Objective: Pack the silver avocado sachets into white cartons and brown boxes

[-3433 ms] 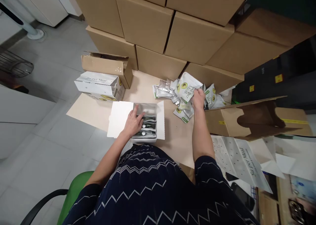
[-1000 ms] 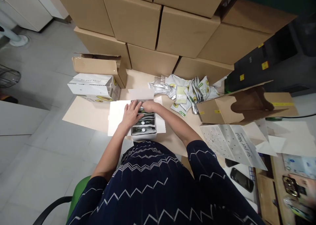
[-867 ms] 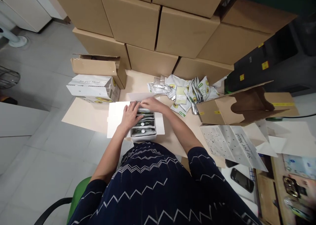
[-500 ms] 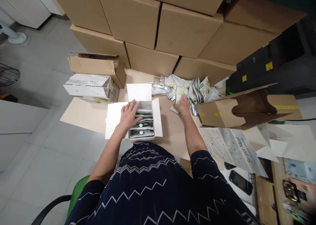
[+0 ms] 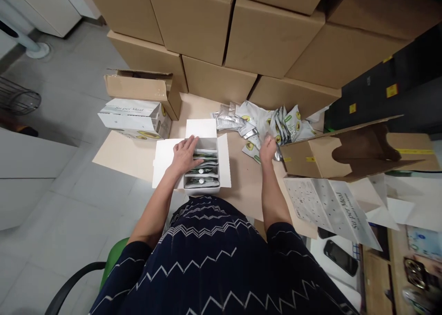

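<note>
In front of me stands an open white carton (image 5: 225,160) with its flaps folded out. Several spouted pouches (image 5: 203,182) stand in a row inside it, and two white caps show. My left hand (image 5: 183,156) lies over the carton's left side, fingers stretched out flat and the thumb reaching over the pouches. To the right, my right hand (image 5: 268,150) is at the near edge of a heap of silver-and-white pouches (image 5: 255,113) printed with avocados. Its fingers look curled but are smeared by motion, so what they hold, if anything, is unclear.
Stacked brown boxes (image 5: 221,80) wall off the table's back. At left are a white "Super Meal" carton (image 5: 129,117) and an open brown box (image 5: 138,87). An open brown box (image 5: 311,156), flattened printed cartons (image 5: 331,204) and a phone (image 5: 340,258) are at right.
My right hand has gone from spread fingers on a pale yellow-green item to a curled, blurred shape; that item no longer shows. My left hand stays on the carton. The view has shifted slightly.
</note>
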### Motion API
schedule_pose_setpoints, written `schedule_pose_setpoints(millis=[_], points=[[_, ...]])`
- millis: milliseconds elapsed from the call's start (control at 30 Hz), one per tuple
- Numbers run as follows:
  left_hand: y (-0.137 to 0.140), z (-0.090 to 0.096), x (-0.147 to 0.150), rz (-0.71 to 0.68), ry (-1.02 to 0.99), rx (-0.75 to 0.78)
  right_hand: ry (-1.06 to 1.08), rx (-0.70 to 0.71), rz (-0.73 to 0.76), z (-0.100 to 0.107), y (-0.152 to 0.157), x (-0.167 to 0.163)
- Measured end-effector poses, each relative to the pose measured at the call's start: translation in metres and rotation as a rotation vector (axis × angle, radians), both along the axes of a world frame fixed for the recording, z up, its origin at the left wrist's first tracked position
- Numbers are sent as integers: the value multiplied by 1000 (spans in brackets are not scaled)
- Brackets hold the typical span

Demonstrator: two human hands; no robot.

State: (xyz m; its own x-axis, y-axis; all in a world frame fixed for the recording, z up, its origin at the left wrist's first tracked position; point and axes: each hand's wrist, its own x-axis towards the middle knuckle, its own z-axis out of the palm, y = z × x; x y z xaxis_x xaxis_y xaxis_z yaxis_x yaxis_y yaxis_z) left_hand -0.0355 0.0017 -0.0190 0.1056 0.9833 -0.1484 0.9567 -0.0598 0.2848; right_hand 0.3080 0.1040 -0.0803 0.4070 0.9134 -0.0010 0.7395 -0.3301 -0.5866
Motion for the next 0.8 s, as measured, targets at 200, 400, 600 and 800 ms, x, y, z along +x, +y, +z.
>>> schedule_pose_setpoints(millis=[200,400,600,800], points=[[1,0,-4,-14,-18,5,571,255,406,93,-25,-30],[2,-5,-10,-68,-16,1,62,17,979,171,-36,-96],[1,-8,-12,-39,-78,39,-422,-217,1181,159,-21,-161],[1,-10,-12,10,-178,50,-473,-430,1358,105,-6,-193]])
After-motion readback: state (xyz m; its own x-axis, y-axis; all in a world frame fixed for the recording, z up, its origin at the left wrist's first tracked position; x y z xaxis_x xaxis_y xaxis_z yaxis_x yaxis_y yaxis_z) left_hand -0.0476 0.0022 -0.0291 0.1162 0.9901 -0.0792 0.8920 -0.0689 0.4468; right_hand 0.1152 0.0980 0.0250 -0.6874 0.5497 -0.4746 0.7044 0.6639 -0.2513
